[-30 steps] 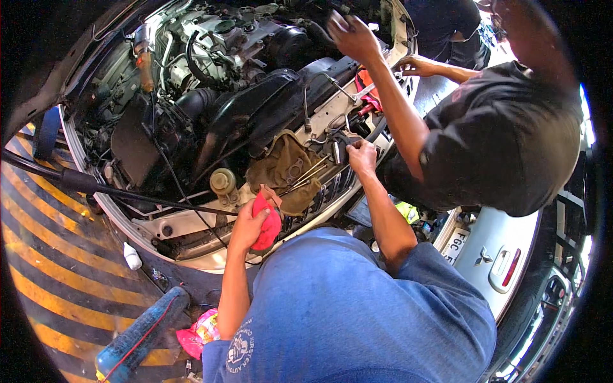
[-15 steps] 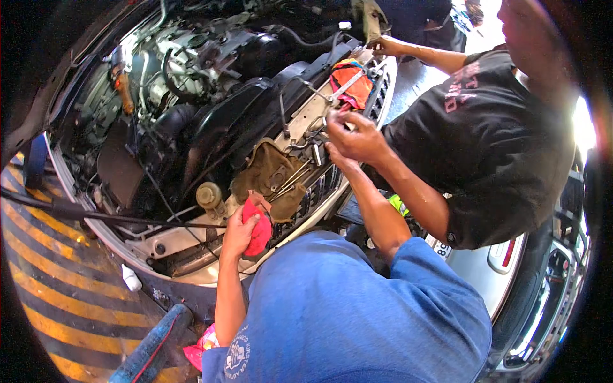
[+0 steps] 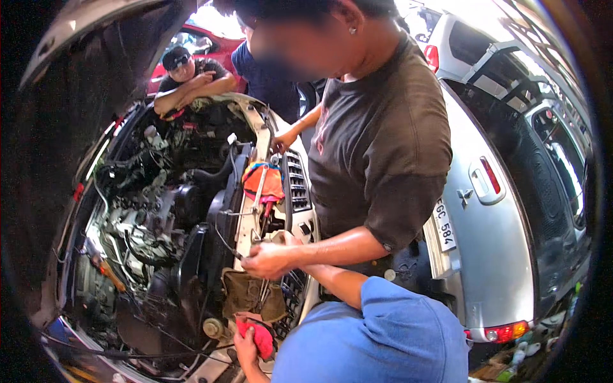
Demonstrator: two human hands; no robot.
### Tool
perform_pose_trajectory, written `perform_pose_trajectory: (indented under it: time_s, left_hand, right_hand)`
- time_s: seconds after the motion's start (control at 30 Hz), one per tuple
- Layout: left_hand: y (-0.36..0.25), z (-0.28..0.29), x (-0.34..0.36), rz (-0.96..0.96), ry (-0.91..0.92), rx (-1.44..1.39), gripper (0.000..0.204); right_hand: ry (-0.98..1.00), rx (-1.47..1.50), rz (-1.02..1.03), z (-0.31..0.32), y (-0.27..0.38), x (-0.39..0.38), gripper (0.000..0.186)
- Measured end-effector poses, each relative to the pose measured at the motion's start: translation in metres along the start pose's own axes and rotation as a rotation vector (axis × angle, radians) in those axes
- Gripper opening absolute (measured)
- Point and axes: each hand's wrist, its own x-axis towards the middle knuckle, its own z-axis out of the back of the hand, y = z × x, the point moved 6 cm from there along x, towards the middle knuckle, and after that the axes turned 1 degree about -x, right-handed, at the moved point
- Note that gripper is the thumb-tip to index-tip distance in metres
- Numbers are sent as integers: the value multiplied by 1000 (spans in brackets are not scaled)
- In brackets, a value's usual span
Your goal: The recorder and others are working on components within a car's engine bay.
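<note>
My left hand (image 3: 246,348) is closed around a red cloth (image 3: 262,340) at the front of an open engine bay. Beside it stands a yellowish round cap (image 3: 214,328). My right forearm (image 3: 340,283) reaches over the grille side, and a co-worker's forearm crosses in front of it. Only a bit of my right hand (image 3: 292,239) shows past that arm, so its fingers are hidden. Just beyond the red cloth, a brown cloth (image 3: 246,297) lies on the front panel with thin metal tools (image 3: 264,290) on it. The co-worker's hand (image 3: 268,260) is over these tools.
A wrench (image 3: 260,185) lies across an orange cloth (image 3: 271,184) farther up the panel. The co-worker in a dark shirt (image 3: 389,140) stands at the right of the grille (image 3: 297,182). Another person (image 3: 191,83) leans on the far fender. A silver vehicle (image 3: 488,236) is parked to the right.
The view has swung up and to the right, bringing the person at the far fender into sight. The co-worker's near hand now covers my right hand more. My left hand keeps the red cloth.
</note>
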Motion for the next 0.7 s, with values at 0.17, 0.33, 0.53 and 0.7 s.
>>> perform_pose_trajectory:
  time_s: [0.17,0.33,0.53,0.7]
  left_hand:
    - [1,-5,5,73,42,-146,28]
    - [5,-11,12,72,82,-125,31]
    - [-8,-24,12,-23,17,-279,37]
    - [-14,-41,-1,73,94,-290,57]
  right_hand:
    - [-117,-1305,406,44,52,10,33]
    - [-341,-2032,526,87,75,19,44]
    - [-660,-2631,431,131,52,-15,64]
    - [-114,-2089,375,116,-19,4,77]
